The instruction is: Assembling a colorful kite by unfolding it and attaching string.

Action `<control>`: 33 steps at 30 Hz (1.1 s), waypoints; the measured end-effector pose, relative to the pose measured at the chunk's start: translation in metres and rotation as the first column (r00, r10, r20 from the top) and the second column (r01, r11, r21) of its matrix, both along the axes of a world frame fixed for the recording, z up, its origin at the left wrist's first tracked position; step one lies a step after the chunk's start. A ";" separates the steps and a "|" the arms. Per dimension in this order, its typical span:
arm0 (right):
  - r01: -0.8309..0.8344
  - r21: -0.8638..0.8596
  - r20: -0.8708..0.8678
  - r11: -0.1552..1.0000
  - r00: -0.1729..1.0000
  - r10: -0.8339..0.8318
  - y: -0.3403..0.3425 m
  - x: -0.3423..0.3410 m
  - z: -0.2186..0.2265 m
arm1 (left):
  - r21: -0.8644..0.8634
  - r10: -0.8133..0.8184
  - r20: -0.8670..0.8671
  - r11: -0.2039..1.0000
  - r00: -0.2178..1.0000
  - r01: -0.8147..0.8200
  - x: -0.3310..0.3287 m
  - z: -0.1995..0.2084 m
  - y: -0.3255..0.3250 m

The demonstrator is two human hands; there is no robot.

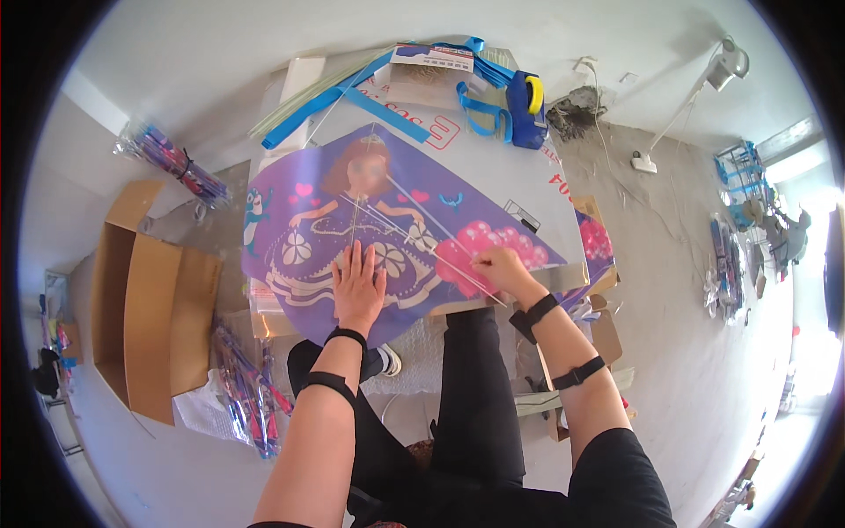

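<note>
a: nearest us is the black sleeve, behind the right hand. what could go wrong from here?

b: the purple printed sheet spreads under both hands and away from the body, with its near edge drooping just short of the left palm. if that palm eases while the other hand pulls, i think the sheet could skid or crease.

a: and the thin white rods?

b: they slant across the sheet, left of the pinch and beyond it. a sideways tug could bend one or make it spring loose.

a: so how do the hands stand?

b: the right fingers are drawn together in a pinch, with hardly any gap. a rod seems to run toward the fingertips, but i cannot tell whether it is held. the left hand lies flat with fingers spread, pressing the sheet and grasping nothing.

a: anything past the pinch?

b: the blue tape dispenser, well beyond it.
</note>
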State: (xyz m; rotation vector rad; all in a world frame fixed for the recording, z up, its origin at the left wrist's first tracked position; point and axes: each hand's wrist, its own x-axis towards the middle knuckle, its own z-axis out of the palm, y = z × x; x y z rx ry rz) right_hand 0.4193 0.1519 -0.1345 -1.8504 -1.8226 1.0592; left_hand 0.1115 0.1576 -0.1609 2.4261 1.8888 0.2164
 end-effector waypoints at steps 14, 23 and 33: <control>0.196 0.217 0.281 0.956 0.926 -0.253 -0.025 0.085 0.009 | 0.046 -0.036 0.049 0.998 0.998 0.034 0.002 0.015 0.014; 0.286 0.314 0.153 0.905 0.926 -0.346 -0.016 0.068 -0.001 | 0.284 -0.564 0.409 0.826 0.717 0.487 0.152 0.042 0.066; 0.337 0.384 -0.018 0.860 0.933 -0.358 -0.011 0.077 -0.003 | 0.105 -0.593 0.406 0.786 0.695 0.609 0.204 0.022 0.099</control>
